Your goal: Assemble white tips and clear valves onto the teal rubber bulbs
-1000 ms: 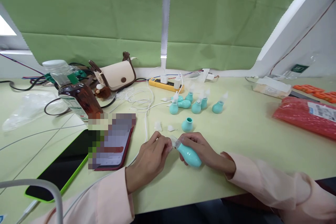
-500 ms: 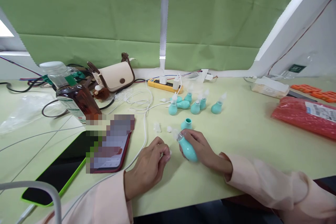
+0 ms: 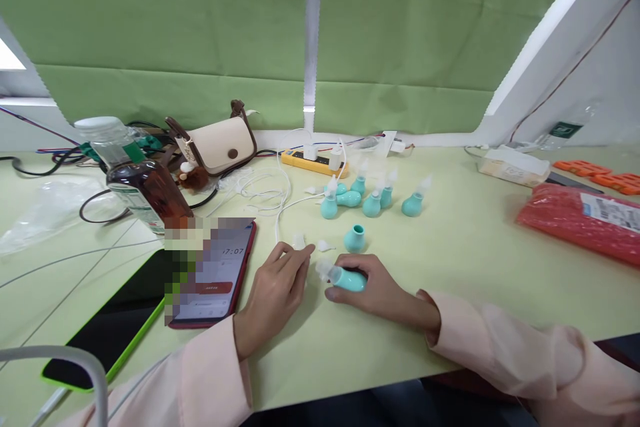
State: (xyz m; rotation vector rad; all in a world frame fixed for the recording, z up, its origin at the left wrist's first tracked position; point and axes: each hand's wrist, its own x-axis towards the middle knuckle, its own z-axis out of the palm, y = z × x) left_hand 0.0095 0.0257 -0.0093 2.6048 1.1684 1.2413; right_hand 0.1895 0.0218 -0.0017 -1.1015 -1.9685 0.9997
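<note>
My right hand is wrapped round a teal squeeze bulb with a clear nozzle, which looks like a nasal aspirator. The bulb lies tilted, its nozzle pointing left. My left hand rests low over the table with fingers stretched forward and nothing visible in them. Close to its fingertips are a small clear piece and a small white tip. Just beyond my right hand, a teal bulb without a nozzle stands upright. Several teal bulbs are grouped farther back, most with clear nozzles fitted.
On the left are a phone showing a timer, a green-edged phone and a brown bottle. Behind sit a cream bag, loose white cable and a yellow power strip. A red package lies at right.
My left hand has moved forward toward the small clear pieces, its fingers straightening from a bent pinch. My right hand has turned the held bulb so its nozzle points more to the left.
</note>
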